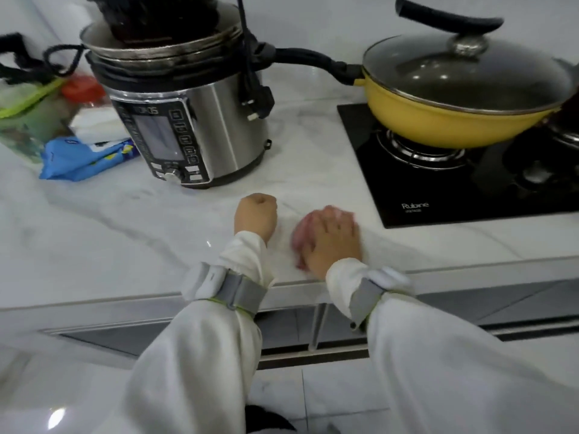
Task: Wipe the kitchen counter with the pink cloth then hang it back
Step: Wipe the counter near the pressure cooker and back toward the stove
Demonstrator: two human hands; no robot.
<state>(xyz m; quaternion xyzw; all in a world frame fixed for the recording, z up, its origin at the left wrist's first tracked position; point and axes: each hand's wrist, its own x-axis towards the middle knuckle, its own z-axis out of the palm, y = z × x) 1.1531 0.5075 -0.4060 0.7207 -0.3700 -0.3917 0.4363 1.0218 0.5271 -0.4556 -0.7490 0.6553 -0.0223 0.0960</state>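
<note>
pressing pink cloth (298, 243) on the counter (125, 239) under flat right hand (332, 239), left hand (257, 214) fisted, empty.

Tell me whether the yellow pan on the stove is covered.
Covered: a glass lid with a metal knob sits on the yellow pan.

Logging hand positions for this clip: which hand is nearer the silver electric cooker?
Left. The left hand, a fist, sits just in front of the cooker; the right hand presses the pink cloth farther right.
</note>
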